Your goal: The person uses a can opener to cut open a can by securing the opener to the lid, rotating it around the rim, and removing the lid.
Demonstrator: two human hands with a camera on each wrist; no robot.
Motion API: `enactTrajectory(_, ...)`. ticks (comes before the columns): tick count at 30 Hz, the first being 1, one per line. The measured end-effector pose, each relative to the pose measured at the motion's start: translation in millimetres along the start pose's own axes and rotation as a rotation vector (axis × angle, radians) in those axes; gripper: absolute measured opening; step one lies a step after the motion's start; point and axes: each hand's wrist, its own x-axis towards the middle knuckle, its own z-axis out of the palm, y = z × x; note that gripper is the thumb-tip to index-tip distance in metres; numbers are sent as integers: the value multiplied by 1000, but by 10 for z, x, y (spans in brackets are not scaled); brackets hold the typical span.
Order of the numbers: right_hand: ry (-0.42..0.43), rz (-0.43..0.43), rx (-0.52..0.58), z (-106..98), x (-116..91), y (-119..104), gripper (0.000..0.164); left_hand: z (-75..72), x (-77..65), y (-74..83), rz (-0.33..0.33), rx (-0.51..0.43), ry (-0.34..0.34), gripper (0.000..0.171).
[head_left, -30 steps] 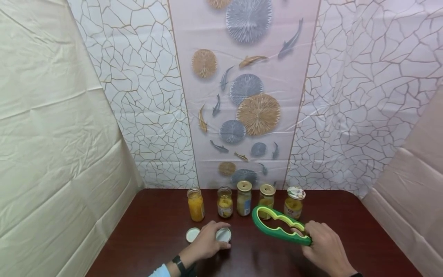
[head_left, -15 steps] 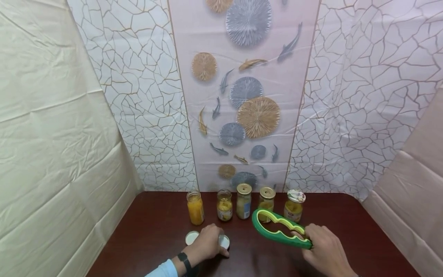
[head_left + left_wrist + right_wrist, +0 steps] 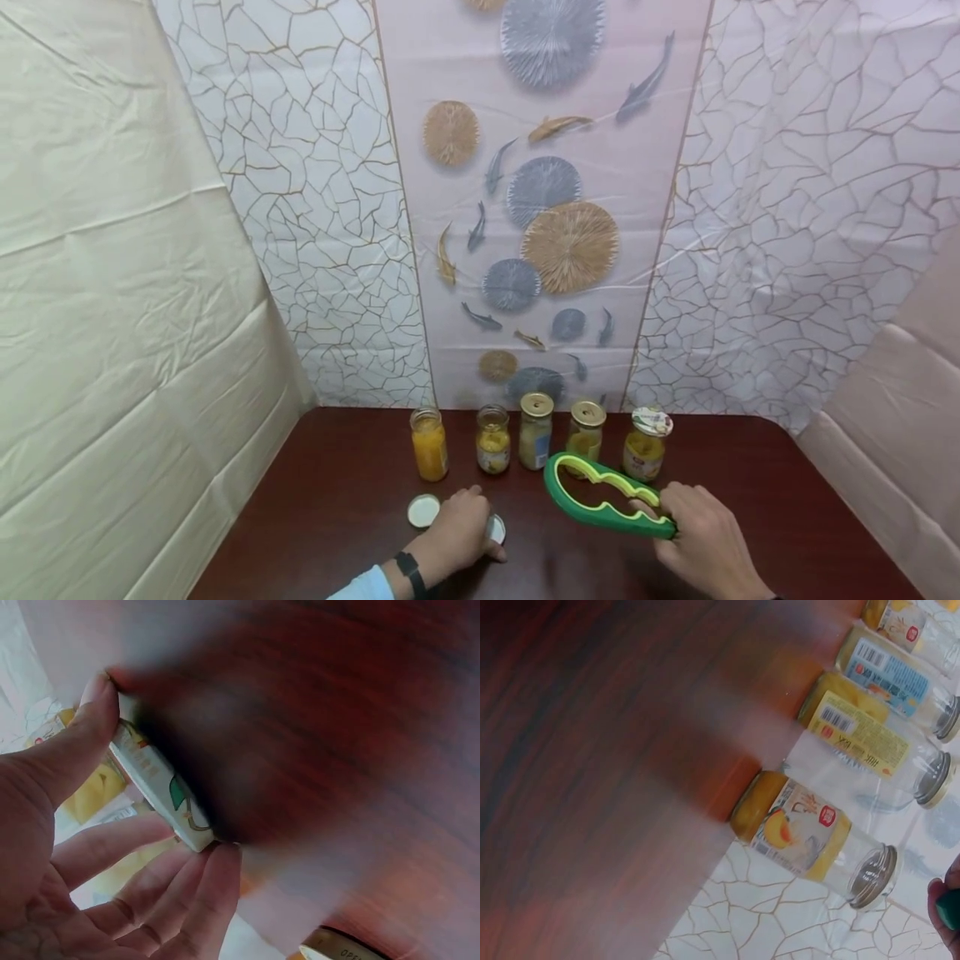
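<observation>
My left hand (image 3: 461,529) is low over the table and pinches a white jar lid (image 3: 496,530) by its edge. In the left wrist view the thumb is at one end of this lid (image 3: 161,787) and the fingertips at the other; its printed side wall shows a green leaf. Another lid (image 3: 423,511) lies pale side up just left of the hand. My right hand (image 3: 705,533) grips the end of a green jar opener (image 3: 600,517) with a scalloped yellow-green inner edge. The opener points left and overlaps a jar in the head view.
Along the back edge stand two lidless jars, one orange (image 3: 429,450) and one yellow (image 3: 492,454). Right of them are two gold-lidded jars (image 3: 536,446) (image 3: 585,437) and a white-lidded peach jar (image 3: 645,457). A patterned cloth (image 3: 360,292) hangs behind the dark red table (image 3: 337,467).
My left hand has moved slightly over the white lid and now hides more of it in the head view. The right hand and jar opener have stayed nearly still.
</observation>
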Motion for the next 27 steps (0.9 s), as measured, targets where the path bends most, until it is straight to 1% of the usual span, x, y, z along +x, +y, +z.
enactTrajectory(6,30,-28,21,44,38,-28,45,-18,23,59,-27,10,2,44)
enactTrajectory(9,63,-29,27,60,53,-45,46,-31,41,91,-35,5,-7,44)
enactTrajectory(12,79,-12,30,64,62,-69,46,-39,55,109,-37,3,-16,44)
enactTrajectory(15,71,10,36,64,65,-92,46,-41,55,109,-49,-7,-33,44)
enactTrajectory(17,69,19,37,69,70,-104,46,-38,55,99,-71,-23,-54,43)
enactTrajectory(21,103,-2,46,95,96,-110,47,-41,55,81,-120,-54,-78,42)
enactTrajectory(24,129,-9,49,112,105,-108,48,-41,60,74,-135,-56,-74,43)
enactTrajectory(27,141,0,50,124,97,-105,49,-23,58,78,-133,-45,-60,45)
